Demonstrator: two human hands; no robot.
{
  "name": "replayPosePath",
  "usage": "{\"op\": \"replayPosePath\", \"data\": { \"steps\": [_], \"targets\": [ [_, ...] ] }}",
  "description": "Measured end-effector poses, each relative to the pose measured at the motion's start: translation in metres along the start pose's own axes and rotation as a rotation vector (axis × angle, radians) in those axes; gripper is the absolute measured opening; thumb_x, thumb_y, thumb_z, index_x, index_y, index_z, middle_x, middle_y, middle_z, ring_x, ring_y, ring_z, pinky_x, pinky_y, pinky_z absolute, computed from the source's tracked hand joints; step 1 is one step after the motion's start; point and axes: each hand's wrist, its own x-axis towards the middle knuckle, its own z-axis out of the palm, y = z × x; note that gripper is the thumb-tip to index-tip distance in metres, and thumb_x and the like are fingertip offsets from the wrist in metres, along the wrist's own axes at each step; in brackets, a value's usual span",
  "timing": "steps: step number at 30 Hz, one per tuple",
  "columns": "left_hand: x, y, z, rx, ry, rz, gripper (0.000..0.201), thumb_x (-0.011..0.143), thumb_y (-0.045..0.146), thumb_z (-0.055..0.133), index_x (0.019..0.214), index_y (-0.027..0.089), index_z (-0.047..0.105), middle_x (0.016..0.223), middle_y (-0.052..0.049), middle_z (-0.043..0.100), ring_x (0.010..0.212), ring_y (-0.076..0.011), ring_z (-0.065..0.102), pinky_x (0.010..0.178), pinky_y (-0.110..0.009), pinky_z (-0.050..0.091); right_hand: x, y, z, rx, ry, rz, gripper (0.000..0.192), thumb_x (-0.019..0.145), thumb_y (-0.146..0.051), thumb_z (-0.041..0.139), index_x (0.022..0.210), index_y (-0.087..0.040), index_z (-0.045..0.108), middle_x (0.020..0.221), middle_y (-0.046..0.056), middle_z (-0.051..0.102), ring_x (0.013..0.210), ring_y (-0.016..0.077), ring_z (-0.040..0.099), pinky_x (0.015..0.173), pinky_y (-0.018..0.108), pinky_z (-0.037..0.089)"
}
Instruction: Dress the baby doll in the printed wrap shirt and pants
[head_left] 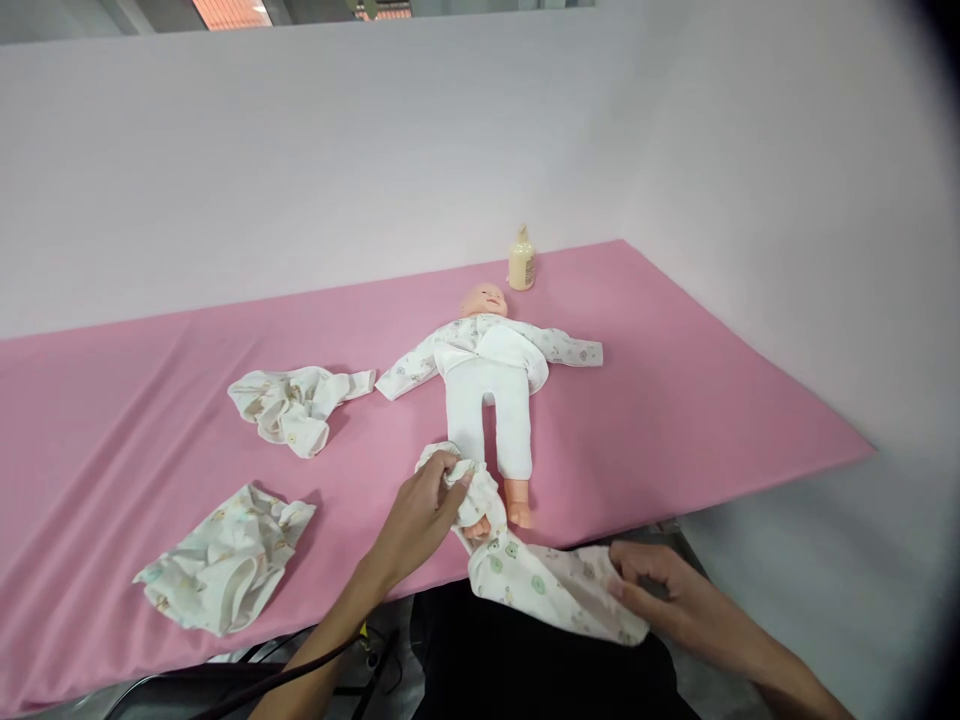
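Note:
A baby doll point(491, 385) lies on its back, wearing a white printed top and white leggings. Patterned baby pants point(517, 580) stretch from the doll's foot on the left over the table's front edge. My left hand point(431, 505) pinches the gathered fabric around that foot, whose toes poke out of the cloth. The pants' other end is gripped by my right hand point(660, 590), out past the edge above my lap. The doll's other foot point(517, 503) is bare and outside the pants.
Two crumpled printed baby garments, one farther back point(300, 400) and one nearer point(225, 560), lie at left on the pink sheet point(360, 320). A pump bottle point(522, 262) stands beyond the doll's head. White walls point(300, 180) border the back and right.

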Motion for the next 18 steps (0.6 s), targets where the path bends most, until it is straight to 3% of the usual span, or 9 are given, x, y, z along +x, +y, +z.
{"op": "replayPosePath", "data": {
  "steps": [4, 6, 10, 13, 16, 18],
  "targets": [
    [0.002, 0.001, -0.012, -0.261, -0.039, -0.034, 0.024, 0.095, 0.044, 0.045, 0.099, 0.021, 0.051, 0.095, -0.003, 0.058, 0.082, -0.0159, 0.055, 0.069, -0.026, 0.043, -0.013, 0.001, 0.008, -0.149, -0.289, -0.037, 0.031, 0.090, -0.038, 0.057, 0.065, -0.020, 0.052, 0.070, -0.001, 0.054, 0.067, 0.0136, 0.048, 0.066, 0.027, 0.038],
    [0.006, 0.003, -0.020, -0.276, -0.114, -0.029, 0.024, 0.094, 0.045, 0.047, 0.094, 0.021, 0.051, 0.095, -0.002, 0.057, 0.083, -0.0158, 0.053, 0.069, -0.026, 0.042, -0.012, -0.003, 0.010, -0.176, -0.319, -0.094, 0.021, 0.089, -0.036, 0.059, 0.073, -0.022, 0.062, 0.075, 0.000, 0.062, 0.074, 0.0157, 0.056, 0.073, 0.028, 0.042],
    [0.019, 0.012, -0.037, -0.014, -0.296, 0.043, 0.028, 0.087, 0.048, 0.057, 0.093, 0.021, 0.056, 0.090, -0.002, 0.056, 0.078, -0.0172, 0.049, 0.066, -0.026, 0.038, 0.012, -0.021, 0.015, -0.170, -0.074, -0.117, 0.019, 0.094, -0.034, 0.051, 0.094, -0.024, 0.066, 0.090, 0.002, 0.068, 0.084, 0.0182, 0.062, 0.076, 0.030, 0.047],
    [0.030, 0.028, -0.045, 0.224, -0.361, 0.208, 0.023, 0.083, 0.044, 0.064, 0.082, 0.021, 0.063, 0.077, -0.002, 0.055, 0.079, -0.0202, 0.048, 0.074, -0.031, 0.037, 0.045, -0.036, 0.020, -0.199, 0.077, -0.254, 0.021, 0.096, -0.031, 0.048, 0.108, -0.023, 0.063, 0.106, 0.005, 0.067, 0.097, 0.0194, 0.061, 0.086, 0.034, 0.048],
    [0.039, 0.046, -0.053, 0.224, -0.406, 0.366, 0.025, 0.086, 0.040, 0.060, 0.071, 0.020, 0.063, 0.070, -0.001, 0.054, 0.078, -0.0192, 0.049, 0.082, -0.033, 0.036, 0.082, -0.042, 0.024, -0.260, 0.110, -0.438, 0.030, 0.094, -0.025, 0.051, 0.124, -0.024, 0.057, 0.127, 0.007, 0.059, 0.122, 0.0213, 0.051, 0.104, 0.040, 0.041],
    [0.042, 0.052, -0.058, 0.108, -0.418, 0.337, 0.027, 0.089, 0.042, 0.057, 0.075, 0.020, 0.063, 0.073, -0.001, 0.056, 0.076, -0.0173, 0.050, 0.077, -0.030, 0.038, 0.104, -0.043, 0.025, -0.265, 0.076, -0.494, 0.035, 0.091, -0.026, 0.057, 0.126, -0.024, 0.054, 0.130, 0.007, 0.057, 0.127, 0.0224, 0.047, 0.108, 0.042, 0.037]
  ]
}}
